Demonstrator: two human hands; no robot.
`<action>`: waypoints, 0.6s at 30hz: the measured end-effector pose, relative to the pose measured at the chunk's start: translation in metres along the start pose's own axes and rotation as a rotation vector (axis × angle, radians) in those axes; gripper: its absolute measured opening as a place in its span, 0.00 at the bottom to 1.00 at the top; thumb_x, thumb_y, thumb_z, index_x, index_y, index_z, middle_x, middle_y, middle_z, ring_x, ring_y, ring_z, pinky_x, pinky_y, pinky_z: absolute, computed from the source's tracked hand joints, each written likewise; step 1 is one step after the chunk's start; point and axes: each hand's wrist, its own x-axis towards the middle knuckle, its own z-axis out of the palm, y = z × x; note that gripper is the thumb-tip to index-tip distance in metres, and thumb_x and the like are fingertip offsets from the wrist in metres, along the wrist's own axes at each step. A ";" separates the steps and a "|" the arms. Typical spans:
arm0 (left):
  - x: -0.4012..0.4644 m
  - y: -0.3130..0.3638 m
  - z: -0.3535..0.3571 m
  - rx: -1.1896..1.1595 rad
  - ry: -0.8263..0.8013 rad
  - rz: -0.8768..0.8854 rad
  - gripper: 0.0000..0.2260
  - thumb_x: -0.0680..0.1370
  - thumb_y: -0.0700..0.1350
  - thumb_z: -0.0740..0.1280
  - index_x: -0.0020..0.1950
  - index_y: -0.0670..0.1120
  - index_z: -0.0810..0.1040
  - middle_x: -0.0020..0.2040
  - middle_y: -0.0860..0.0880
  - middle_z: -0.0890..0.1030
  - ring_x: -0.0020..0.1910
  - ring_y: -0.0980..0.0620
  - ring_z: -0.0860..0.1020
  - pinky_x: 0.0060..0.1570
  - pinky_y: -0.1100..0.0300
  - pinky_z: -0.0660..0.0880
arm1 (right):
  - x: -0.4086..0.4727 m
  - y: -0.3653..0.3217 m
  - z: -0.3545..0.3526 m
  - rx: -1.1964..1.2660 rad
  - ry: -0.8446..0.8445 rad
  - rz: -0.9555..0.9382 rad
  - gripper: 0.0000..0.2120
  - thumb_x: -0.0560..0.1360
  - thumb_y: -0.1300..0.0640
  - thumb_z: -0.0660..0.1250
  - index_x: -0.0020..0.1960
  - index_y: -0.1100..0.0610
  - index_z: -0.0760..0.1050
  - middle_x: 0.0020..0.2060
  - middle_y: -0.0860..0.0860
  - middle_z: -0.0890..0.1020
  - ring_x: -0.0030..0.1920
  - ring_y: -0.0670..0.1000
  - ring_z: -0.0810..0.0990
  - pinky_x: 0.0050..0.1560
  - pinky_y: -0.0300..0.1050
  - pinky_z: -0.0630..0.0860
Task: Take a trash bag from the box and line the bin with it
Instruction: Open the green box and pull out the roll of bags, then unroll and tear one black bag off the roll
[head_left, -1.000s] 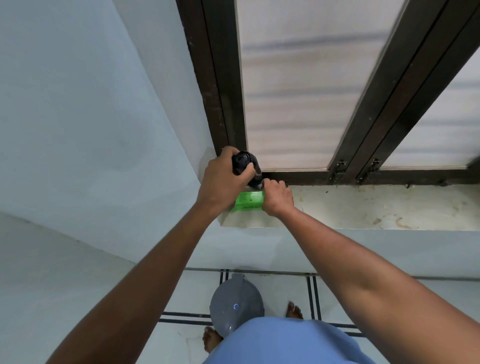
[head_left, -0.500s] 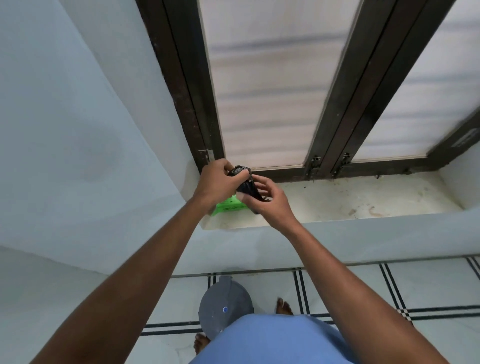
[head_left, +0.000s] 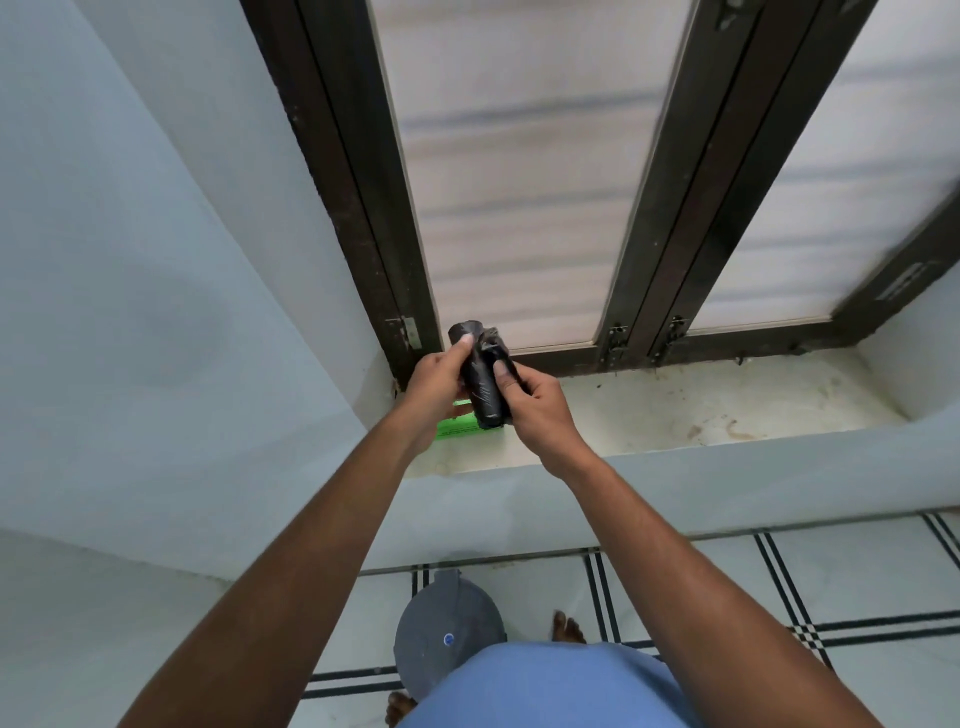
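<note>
Both hands, left hand (head_left: 434, 382) and right hand (head_left: 535, 405), grip the black plastic trash-bag roll (head_left: 483, 384), fingers closed around it, seemingly to peel one bag free.

Trash bag roll (head_left: 484, 387): black, glossy, cylindrical, held roughly upright above the sill's left end, its loose top end crumpled. Box (head_left: 457, 427): bright green, lying flat on the sill near the left corner, mostly hidden behind the roll. Bin (head_left: 447, 638): grey, round, domed lid on, standing on the floor below the sill.
</note>
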 end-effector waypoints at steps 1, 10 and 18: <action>-0.001 0.000 0.002 -0.014 0.023 -0.014 0.21 0.86 0.62 0.66 0.58 0.45 0.85 0.52 0.46 0.89 0.53 0.46 0.87 0.55 0.50 0.84 | 0.001 0.002 0.002 0.013 0.017 0.011 0.12 0.89 0.50 0.68 0.54 0.50 0.90 0.51 0.57 0.91 0.51 0.53 0.86 0.61 0.69 0.86; 0.004 -0.005 -0.017 -0.404 -0.138 -0.145 0.16 0.82 0.57 0.69 0.57 0.45 0.85 0.51 0.44 0.87 0.45 0.45 0.86 0.49 0.55 0.81 | 0.010 -0.014 -0.011 0.305 0.132 0.305 0.13 0.90 0.51 0.65 0.56 0.57 0.84 0.47 0.53 0.90 0.48 0.52 0.89 0.50 0.55 0.89; 0.007 -0.004 -0.020 -0.436 -0.025 -0.106 0.13 0.83 0.51 0.70 0.59 0.44 0.87 0.54 0.42 0.89 0.49 0.43 0.87 0.53 0.48 0.84 | 0.022 -0.021 -0.026 0.267 0.199 0.298 0.11 0.90 0.51 0.67 0.55 0.57 0.83 0.41 0.50 0.89 0.40 0.47 0.87 0.41 0.49 0.87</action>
